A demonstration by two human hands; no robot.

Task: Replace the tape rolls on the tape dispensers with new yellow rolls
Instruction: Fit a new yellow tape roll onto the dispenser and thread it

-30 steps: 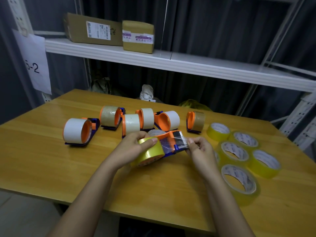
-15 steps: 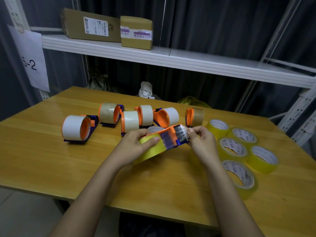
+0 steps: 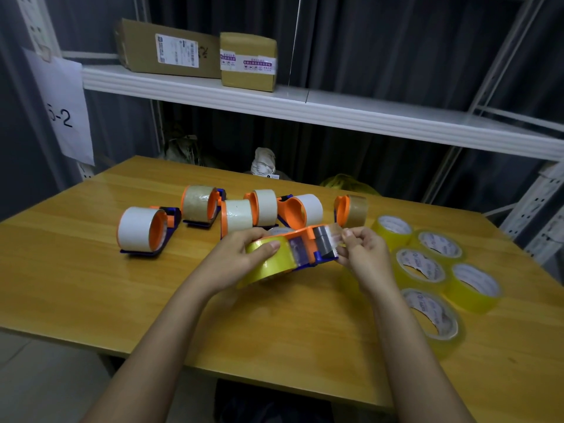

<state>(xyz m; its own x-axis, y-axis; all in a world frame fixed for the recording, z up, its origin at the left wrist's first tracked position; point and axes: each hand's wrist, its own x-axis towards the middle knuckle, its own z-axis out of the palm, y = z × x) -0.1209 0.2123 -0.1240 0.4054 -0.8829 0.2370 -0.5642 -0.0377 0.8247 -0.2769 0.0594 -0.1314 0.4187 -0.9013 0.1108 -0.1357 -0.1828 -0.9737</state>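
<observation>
Left hand (image 3: 241,254): grips the yellow roll (image 3: 268,264) mounted on the tape dispenser (image 3: 308,247), above the worktop (image 3: 91,285).
Right hand (image 3: 363,254): pinches the tape end (image 3: 334,236) at the dispenser's front.
Spare yellow rolls (image 3: 427,267): flat on the worktop, right.

A wooden table (image 3: 91,270) with a glossy honey-coloured top stands before white metal shelving (image 3: 335,117). Dark grey curtains (image 3: 381,50) hang behind the shelf. Two cardboard parcels (image 3: 171,50) sit on the shelf, and a paper sign (image 3: 64,105) reading "-2" hangs from the left upright. The floor (image 3: 45,377) is pale.
</observation>
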